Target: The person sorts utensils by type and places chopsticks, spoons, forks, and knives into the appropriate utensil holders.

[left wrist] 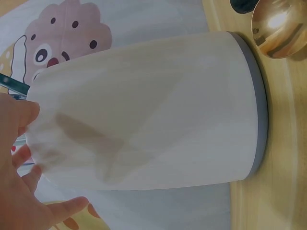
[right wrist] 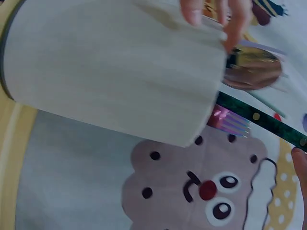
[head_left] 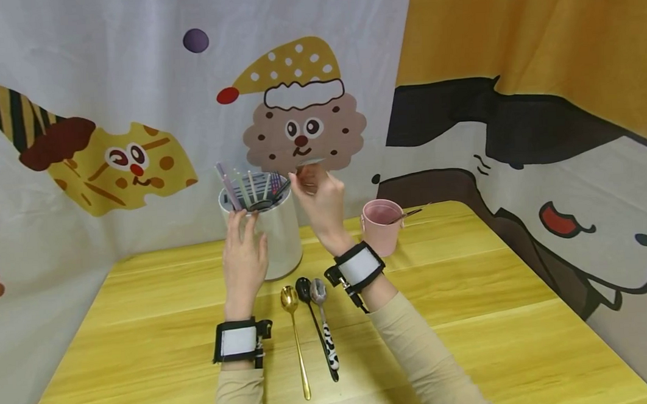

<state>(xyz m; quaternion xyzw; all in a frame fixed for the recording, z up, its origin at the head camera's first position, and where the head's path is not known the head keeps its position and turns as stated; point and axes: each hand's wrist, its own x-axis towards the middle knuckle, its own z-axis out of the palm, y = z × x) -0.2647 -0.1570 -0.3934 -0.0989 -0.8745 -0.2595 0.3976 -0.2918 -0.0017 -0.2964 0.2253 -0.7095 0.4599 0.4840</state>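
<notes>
My left hand (head_left: 244, 261) rests its fingertips on the near rim of a tall white canister (head_left: 283, 241). The canister's pale side fills much of the left wrist view. Above the right of the rim, my right hand (head_left: 323, 205) pinches a utensil by its dark green, riveted handle (right wrist: 264, 120). That handle slants down to the canister's mouth, and a silvery end (head_left: 311, 162) shows above the fingers. In the canister stand several purple and pale green sticks, a shiny spoon bowl (right wrist: 256, 69) and an iridescent fork (right wrist: 230, 120).
A gold spoon (head_left: 298, 343), a black spoon (head_left: 304, 288) and a spoon with a black-and-white patterned handle (head_left: 331, 348) lie between my forearms. A small pink bucket (head_left: 380, 238) with a thin dark utensil leaning out stands at the right. A printed curtain (head_left: 156, 52) hangs behind the table.
</notes>
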